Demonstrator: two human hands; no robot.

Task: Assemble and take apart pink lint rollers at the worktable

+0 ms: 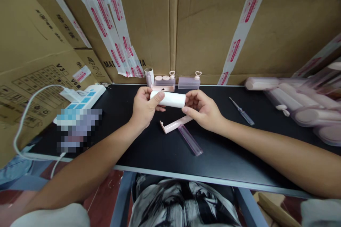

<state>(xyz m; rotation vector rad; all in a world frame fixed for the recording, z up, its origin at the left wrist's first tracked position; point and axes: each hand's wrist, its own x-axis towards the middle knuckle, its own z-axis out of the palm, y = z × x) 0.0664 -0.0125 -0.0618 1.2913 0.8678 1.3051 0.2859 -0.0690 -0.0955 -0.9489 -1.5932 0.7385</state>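
Level over the middle of the black table, a white paper roll spans the gap between my hands. My left hand grips its left end, thumb on top. Curled at the right end is my right hand, its thumb and fingers against the edge. Below them lies a pale pink plastic bar with an upturned end, partly covered by my right hand. A clear purplish plastic strip touches it and points toward me. Behind the roll sit a pink open holder and a clear purplish cover with a heart loop.
An upright cardboard tube stands at the back. To the right lie a screwdriver and a heap of pink rollers in clear covers. A power strip with a white cable is at left. Cardboard walls border the table.
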